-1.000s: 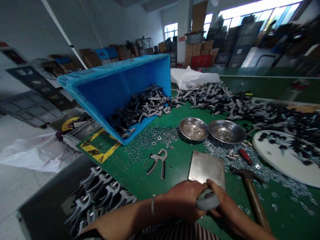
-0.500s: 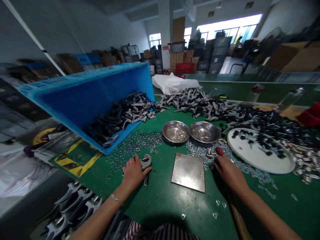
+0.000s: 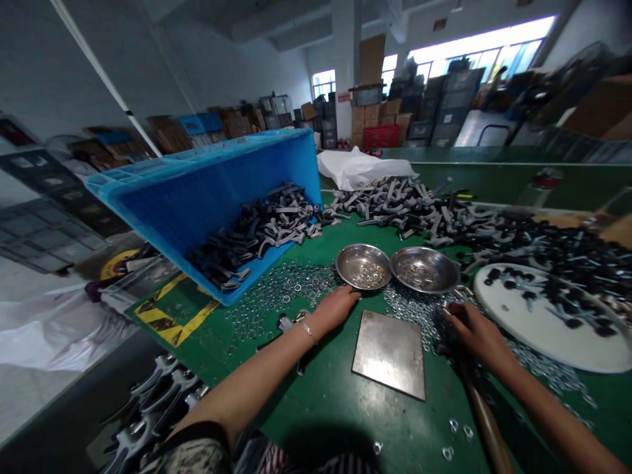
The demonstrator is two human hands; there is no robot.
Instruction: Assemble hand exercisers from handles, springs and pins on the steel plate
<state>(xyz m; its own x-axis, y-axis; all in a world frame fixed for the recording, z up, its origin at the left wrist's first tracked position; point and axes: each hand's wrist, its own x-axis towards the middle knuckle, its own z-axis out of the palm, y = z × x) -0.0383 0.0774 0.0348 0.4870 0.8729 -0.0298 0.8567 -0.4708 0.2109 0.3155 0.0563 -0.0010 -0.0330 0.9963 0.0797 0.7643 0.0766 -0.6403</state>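
My left hand reaches to the green table just in front of the left steel bowl. Its fingers are drawn together; any small part between them is too small to name. Beneath my left wrist lies a grey clamp-like part, mostly covered. My right hand is closed beside the red handle of a tool, largely hidden by the fingers, so what it grips is unclear. Under it a hammer with a wooden handle lies on the table. Between my hands sits a square metal plate.
Small metal rings spread across the table. A second bowl holds small parts. The tipped blue crate contains grey and black parts. A white oval tray bears black-headed bolts. Heaped handles lie behind.
My left hand has moved off the grey part, right and forward to the left bowl. My right hand has shifted slightly over the red handle. The view has turned a little left.
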